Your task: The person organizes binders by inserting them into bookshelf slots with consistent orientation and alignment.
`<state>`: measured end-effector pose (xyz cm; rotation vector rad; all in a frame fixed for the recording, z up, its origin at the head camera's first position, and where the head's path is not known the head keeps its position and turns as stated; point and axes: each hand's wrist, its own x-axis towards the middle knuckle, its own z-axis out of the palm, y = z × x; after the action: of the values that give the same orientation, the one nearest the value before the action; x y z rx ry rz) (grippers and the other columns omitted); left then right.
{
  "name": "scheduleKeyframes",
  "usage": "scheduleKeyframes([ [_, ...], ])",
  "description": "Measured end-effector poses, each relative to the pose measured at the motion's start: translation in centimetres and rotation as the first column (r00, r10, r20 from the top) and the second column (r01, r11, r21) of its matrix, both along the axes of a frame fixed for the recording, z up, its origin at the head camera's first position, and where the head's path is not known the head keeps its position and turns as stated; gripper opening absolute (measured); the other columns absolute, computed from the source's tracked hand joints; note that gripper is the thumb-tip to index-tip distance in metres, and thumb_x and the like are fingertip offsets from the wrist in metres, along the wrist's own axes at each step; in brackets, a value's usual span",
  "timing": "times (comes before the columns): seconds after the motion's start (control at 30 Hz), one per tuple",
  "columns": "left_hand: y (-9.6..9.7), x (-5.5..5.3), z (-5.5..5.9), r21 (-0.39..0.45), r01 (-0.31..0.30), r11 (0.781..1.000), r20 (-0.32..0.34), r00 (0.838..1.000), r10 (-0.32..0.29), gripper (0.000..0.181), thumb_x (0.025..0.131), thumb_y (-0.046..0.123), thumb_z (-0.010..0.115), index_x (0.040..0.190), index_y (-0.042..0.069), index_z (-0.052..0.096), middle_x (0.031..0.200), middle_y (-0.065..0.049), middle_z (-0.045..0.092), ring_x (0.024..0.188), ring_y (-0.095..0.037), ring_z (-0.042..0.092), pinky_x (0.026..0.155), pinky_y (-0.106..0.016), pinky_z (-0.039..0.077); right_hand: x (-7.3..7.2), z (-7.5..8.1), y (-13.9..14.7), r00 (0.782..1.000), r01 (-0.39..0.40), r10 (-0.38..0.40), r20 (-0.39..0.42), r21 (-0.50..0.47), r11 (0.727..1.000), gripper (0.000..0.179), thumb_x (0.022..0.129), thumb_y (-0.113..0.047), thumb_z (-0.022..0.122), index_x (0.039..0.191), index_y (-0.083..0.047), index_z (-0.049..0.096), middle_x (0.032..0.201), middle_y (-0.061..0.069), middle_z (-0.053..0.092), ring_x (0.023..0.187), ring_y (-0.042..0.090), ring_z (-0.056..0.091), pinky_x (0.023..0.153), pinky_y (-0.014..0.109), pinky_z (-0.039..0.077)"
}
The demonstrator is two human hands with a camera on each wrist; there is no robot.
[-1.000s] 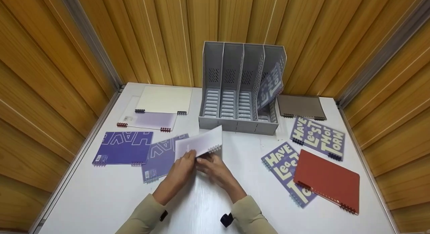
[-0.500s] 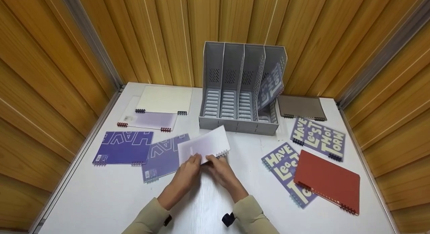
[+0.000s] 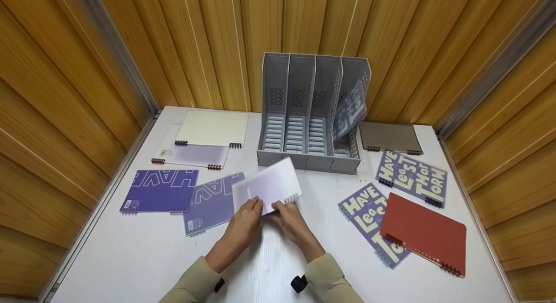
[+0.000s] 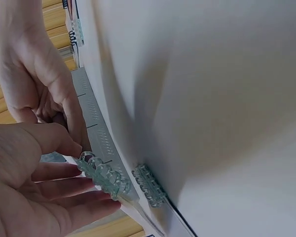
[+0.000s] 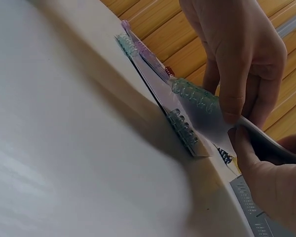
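Both hands hold a ring-bound notebook (image 3: 271, 179) with a white cover fading to lilac, tilted above the table. My left hand (image 3: 244, 222) pinches its near edge on the left, thumb on the cover. Along the same edge, my right hand (image 3: 292, 222) grips it with the thumb on top and the fingers hidden underneath. Clear greenish rings (image 4: 106, 177) run beside the left fingers in the left wrist view. Partly behind the held notebook lies a purple notebook (image 3: 210, 205) with outlined letters.
A grey file rack (image 3: 293, 161) stands at the back; a lettered notebook (image 3: 351, 111) leans in its right compartment. On the left lie cream (image 3: 213, 127), lilac (image 3: 200, 155) and dark purple (image 3: 158, 194) notebooks. Brown (image 3: 391, 135), lettered (image 3: 412, 179) and red (image 3: 428, 233) ones lie right.
The held notebook has turned its cover more toward the head camera and shifted slightly right. My right thumb has come up onto the cover. The other notebooks and the rack stay put.
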<state>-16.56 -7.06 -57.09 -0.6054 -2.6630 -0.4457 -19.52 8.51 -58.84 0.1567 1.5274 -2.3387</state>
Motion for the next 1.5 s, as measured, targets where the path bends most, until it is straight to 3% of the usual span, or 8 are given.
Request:
scheduleKeyframes([
  [0.13,0.1,-0.1,0.4,0.018,-0.007,1.000,0.013,1.000,0.007,0.034,0.079,-0.005,0.073,0.112,-0.007,0.065,0.116,-0.024,0.068,0.105,-0.041,0.067,0.089,-0.046,0.058,0.0,0.3,0.2,1.000,0.007,-0.007,-0.004,0.020,1.000,0.045,0.096,0.000,0.045,0.137,0.016,0.039,0.132,0.022,0.052,0.112,0.019,0.058,0.093,0.027,0.055],
  [0.33,0.3,-0.1,1.0,0.037,0.032,0.999,0.049,0.998,-0.034,0.034,0.088,0.011,0.075,0.117,-0.004,0.066,0.120,-0.022,0.067,0.107,-0.039,0.066,0.093,-0.046,0.056,0.3,0.7,1.4,0.998,-0.035,0.038,-0.052,0.058,0.998,0.051,0.099,0.000,0.041,0.147,0.013,0.031,0.145,0.034,0.044,0.130,0.038,0.054,0.103,0.039,0.051],
  [0.6,0.0,-0.8,1.3,0.070,0.058,0.996,0.110,0.992,-0.066,0.031,0.096,0.017,0.067,0.121,-0.002,0.065,0.121,-0.019,0.067,0.106,-0.038,0.066,0.088,-0.049,0.058,1.5,1.1,5.4,0.990,-0.060,0.076,-0.115,0.137,0.989,0.052,0.101,-0.001,0.041,0.149,0.013,0.028,0.145,0.039,0.042,0.130,0.048,0.052,0.101,0.043,0.052],
  [0.8,-0.7,-2.9,1.1,0.106,-0.004,0.994,0.181,0.983,-0.015,0.034,0.099,0.019,0.063,0.127,-0.001,0.064,0.126,-0.018,0.066,0.109,-0.040,0.065,0.086,-0.051,0.058,2.1,1.7,7.9,0.990,0.029,-0.001,-0.138,0.204,0.979,0.051,0.101,-0.001,0.043,0.150,0.006,0.032,0.145,0.035,0.046,0.129,0.045,0.054,0.100,0.039,0.053],
  [1.0,-1.4,-6.1,1.2,0.214,-0.079,0.974,0.208,0.977,0.033,0.034,0.100,0.016,0.061,0.128,-0.002,0.061,0.125,-0.020,0.066,0.108,-0.042,0.066,0.090,-0.051,0.056,2.5,2.4,9.8,0.983,0.078,-0.018,-0.184,0.326,0.942,0.051,0.102,-0.001,0.045,0.151,-0.001,0.035,0.146,0.024,0.049,0.130,0.035,0.055,0.102,0.036,0.051],
  [1.2,-1.3,-10.2,1.9,0.369,-0.192,0.910,0.325,0.943,0.067,0.035,0.102,0.014,0.058,0.132,-0.004,0.058,0.130,-0.023,0.064,0.120,-0.038,0.062,0.101,-0.046,0.051,2.3,3.8,11.6,0.976,0.118,-0.044,-0.213,0.348,0.930,0.052,0.102,-0.001,0.044,0.153,-0.002,0.031,0.150,0.025,0.045,0.135,0.041,0.049,0.105,0.041,0.049],
  [1.37,-0.8,-13.8,1.5,0.511,-0.324,0.796,0.458,0.886,0.067,0.035,0.104,0.016,0.057,0.132,-0.003,0.058,0.132,-0.021,0.063,0.116,-0.037,0.065,0.098,-0.044,0.054,2.0,5.1,12.6,0.967,0.174,-0.102,-0.234,0.312,0.934,0.053,0.102,0.004,0.042,0.153,-0.002,0.030,0.149,0.025,0.044,0.134,0.040,0.050,0.103,0.041,0.051],
  [1.5,-0.3,-16.4,1.1,0.582,-0.374,0.722,0.506,0.862,0.039,0.041,0.105,0.021,0.057,0.136,-0.007,0.057,0.132,-0.024,0.063,0.119,-0.036,0.065,0.096,-0.042,0.055,1.5,6.5,13.1,0.962,0.212,-0.137,-0.235,0.333,0.919,0.051,0.103,0.002,0.042,0.152,-0.002,0.031,0.146,0.025,0.046,0.131,0.035,0.054,0.100,0.035,0.052],
])
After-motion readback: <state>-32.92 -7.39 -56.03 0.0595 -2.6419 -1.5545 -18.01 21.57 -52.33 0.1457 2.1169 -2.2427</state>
